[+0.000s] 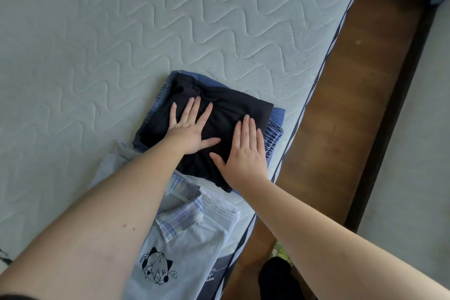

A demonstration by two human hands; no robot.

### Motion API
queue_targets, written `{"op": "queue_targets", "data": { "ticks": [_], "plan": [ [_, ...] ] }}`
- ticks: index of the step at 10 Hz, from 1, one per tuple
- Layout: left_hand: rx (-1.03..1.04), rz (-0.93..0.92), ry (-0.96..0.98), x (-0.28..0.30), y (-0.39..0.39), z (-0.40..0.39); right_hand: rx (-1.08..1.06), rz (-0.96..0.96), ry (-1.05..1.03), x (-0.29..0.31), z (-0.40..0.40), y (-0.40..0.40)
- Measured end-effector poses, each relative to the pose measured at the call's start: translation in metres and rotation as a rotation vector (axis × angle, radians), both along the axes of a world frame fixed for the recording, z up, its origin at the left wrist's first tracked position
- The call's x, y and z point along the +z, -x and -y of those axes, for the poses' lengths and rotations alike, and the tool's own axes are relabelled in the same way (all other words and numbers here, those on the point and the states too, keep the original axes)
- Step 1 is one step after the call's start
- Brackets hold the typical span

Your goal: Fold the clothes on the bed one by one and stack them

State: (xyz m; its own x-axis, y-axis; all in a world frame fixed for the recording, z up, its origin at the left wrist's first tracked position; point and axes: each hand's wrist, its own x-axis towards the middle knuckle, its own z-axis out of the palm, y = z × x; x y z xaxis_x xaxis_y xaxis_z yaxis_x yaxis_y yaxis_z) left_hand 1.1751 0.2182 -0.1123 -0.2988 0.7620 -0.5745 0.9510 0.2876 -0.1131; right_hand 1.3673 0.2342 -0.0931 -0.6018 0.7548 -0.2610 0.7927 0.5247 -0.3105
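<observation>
A folded black garment (233, 107) lies on top of folded blue jeans (276, 126), near the mattress's right edge. My left hand (191, 129) presses flat on the black garment's left part, fingers spread. Beside it, my right hand (246, 153) rests flat on the garment's right part with straight fingers. Closer to me sits a second pile: a folded plaid shirt (181, 217) over a light grey T-shirt (194, 258) with a black cartoon print, partly hidden by my left forearm.
The pale quilted mattress (121, 31) stretches far and left. Its right edge has a dark-and-white border (323, 66). Beyond it runs a brown wooden bed frame (341, 117), then grey floor (414, 153). A dark foot (280, 277) shows at the bottom.
</observation>
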Motion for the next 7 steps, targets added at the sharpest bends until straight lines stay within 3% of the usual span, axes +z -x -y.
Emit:
{"op": "queue_targets", "data": {
  "ticks": [2,3,4,5,6,7],
  "plan": [
    [-0.232,0.037,-0.261,0.005,0.018,0.033,0.064,0.061,0.004,-0.014,-0.004,-0.017],
    [-0.396,-0.052,-0.327,0.013,0.030,0.065,0.072,0.081,0.004,-0.012,-0.001,-0.019],
    [-0.400,-0.129,-0.316,0.025,0.044,0.083,0.088,0.130,0.008,-0.003,0.003,-0.022],
    [-0.267,-0.132,-0.276,0.035,0.056,0.093,0.061,0.146,-0.008,0.010,0.015,-0.027],
    [-0.135,-0.082,-0.230,0.060,0.061,0.106,0.052,0.130,-0.005,0.032,0.042,-0.028],
    [-0.073,-0.044,-0.309,0.091,0.056,0.133,0.023,0.111,-0.045,0.060,0.074,-0.031]
  ]
}}
